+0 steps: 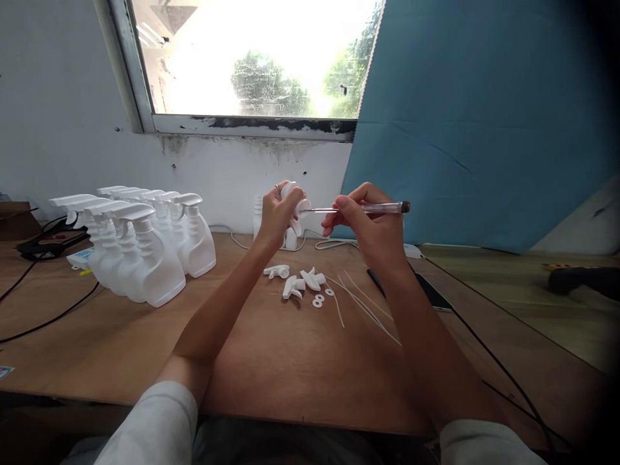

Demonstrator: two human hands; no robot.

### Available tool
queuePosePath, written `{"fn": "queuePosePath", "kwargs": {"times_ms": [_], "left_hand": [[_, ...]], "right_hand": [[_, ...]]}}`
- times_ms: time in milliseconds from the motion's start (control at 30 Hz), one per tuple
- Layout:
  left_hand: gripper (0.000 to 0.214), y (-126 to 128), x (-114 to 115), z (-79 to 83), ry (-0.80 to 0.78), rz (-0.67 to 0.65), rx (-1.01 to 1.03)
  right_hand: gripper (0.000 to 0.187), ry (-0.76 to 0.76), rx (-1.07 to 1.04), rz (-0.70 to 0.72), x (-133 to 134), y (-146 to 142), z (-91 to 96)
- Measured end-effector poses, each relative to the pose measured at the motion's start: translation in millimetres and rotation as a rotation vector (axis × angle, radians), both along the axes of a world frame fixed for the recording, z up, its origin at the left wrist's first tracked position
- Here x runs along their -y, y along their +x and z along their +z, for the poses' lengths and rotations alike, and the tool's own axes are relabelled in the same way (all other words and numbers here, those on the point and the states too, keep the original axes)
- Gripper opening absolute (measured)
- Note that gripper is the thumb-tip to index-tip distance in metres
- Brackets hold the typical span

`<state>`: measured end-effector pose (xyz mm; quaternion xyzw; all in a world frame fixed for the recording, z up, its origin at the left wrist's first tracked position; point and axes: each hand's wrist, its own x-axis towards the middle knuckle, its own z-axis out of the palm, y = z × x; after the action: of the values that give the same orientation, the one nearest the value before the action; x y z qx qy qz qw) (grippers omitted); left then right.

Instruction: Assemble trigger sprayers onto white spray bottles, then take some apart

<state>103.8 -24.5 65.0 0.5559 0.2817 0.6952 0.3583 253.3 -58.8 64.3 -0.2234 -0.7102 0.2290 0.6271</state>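
Raised above the table, my left hand (281, 210) is closed around a white trigger spray head (303, 205), its round collar turned to the right. My right hand (371, 216) grips a screwdriver (382, 208) by its clear handle with a dark end. The thin metal shaft points left, its tip at the collar opening; how deep it sits I cannot tell. Below lie more loose spray heads (293, 287), several white ring washers (318, 301) and thin white tubes (361, 302).
White spray bottles (162, 274) with trigger heads stand grouped at the left. Another white bottle (257, 216) stands behind my left hand. A dark flat device (431, 290) lies by my right forearm, with black cables (498, 361) nearby. A blue cloth (460, 129) hangs at the right.
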Motion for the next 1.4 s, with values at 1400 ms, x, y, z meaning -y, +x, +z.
{"fn": "queuePosePath", "kwargs": {"times_ms": [1400], "left_hand": [[0.022, -5.5, 1.7, 1.8, -0.006, -0.117, 0.141]], "right_hand": [[0.026, 0.005, -0.086, 0.298, -7.1, -5.8, -5.9]]}}
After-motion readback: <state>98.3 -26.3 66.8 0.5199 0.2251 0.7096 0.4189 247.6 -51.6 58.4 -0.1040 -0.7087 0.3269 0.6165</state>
